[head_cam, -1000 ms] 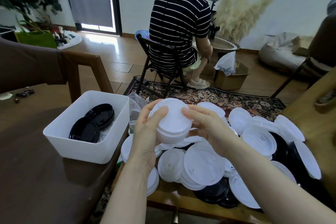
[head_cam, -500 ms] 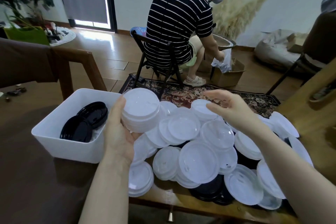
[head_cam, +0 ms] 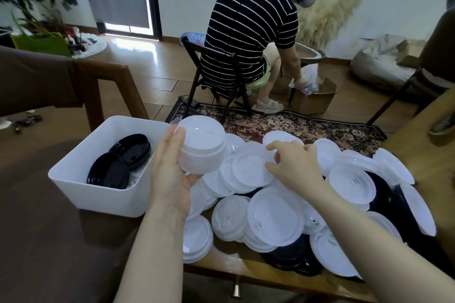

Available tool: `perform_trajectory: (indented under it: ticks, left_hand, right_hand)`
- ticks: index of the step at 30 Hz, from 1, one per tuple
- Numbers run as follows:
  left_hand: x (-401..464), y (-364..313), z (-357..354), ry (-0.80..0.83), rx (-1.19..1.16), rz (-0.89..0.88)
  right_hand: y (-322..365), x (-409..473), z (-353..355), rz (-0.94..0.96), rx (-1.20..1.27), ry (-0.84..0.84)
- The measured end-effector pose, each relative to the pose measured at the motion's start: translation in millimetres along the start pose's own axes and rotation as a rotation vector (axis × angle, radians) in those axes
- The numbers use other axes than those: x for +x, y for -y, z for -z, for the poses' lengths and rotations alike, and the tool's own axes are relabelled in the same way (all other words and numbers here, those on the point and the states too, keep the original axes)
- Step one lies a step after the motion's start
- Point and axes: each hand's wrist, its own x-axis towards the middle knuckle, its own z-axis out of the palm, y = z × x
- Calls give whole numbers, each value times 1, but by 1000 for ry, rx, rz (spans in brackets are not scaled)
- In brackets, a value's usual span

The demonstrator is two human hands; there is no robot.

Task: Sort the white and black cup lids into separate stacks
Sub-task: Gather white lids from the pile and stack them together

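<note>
My left hand (head_cam: 171, 174) holds a stack of white lids (head_cam: 202, 145) above the table's left part, fingers curled round its side. To its right, my right hand (head_cam: 293, 163) pinches the far edge of one white lid (head_cam: 251, 170) lying on top of the pile. The pile of white lids (head_cam: 273, 219) spreads over the wooden table, with black lids (head_cam: 288, 257) showing beneath and at the front and right. Two black lids (head_cam: 118, 165) lie in a white bin (head_cam: 81, 179) at the left.
A person in a striped shirt (head_cam: 248, 22) sits on a folding chair beyond the table, reaching into a cardboard box (head_cam: 312, 99). A brown chair (head_cam: 103, 81) stands at the left. The wooden table's edge (head_cam: 246, 275) runs along the front.
My right hand has left the held stack, swung right, then dropped onto the pile and taken a white lid's edge. My left hand has kept the stack, shifted left.
</note>
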Motion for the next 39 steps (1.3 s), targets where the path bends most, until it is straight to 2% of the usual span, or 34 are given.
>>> perform_trajectory:
  ticks: [6,10,12,15,18,23,26,28,32,37,39]
  left_hand:
    - [-3,-1,-2,20,36,12]
    - [-8,-1,-6,84,71,63]
    - [-11,1,-9,115,99,93]
    - [-16,7,-14,176,139,126]
    - [-21,10,-18,220,163,115]
    - [-25,9,-21,270,150,96]
    - [-27,10,-24,288,157,90]
    - [-28,10,-25,295,154,80]
    - [-31,11,-27,332,130,99]
    - [-34,11,-29,388,141,109]
    - [-35,10,-30,383,124,96]
  right_hand:
    - [-2,-1,7,-27,239,-244]
    - [0,-7,25,-81,670,-332]
    - [4,-13,37,-86,860,-470]
    - [12,-25,52,97,881,-703]
    - [17,-38,49,383,680,-799]
    - [9,-46,33,717,423,-733]
    - [5,-47,30,752,268,-717]
    - [4,-48,30,734,247,-693]
    - [8,-45,36,685,397,-573]
    - [16,-43,50,488,799,-51]
    - [17,-43,51,429,823,-17]
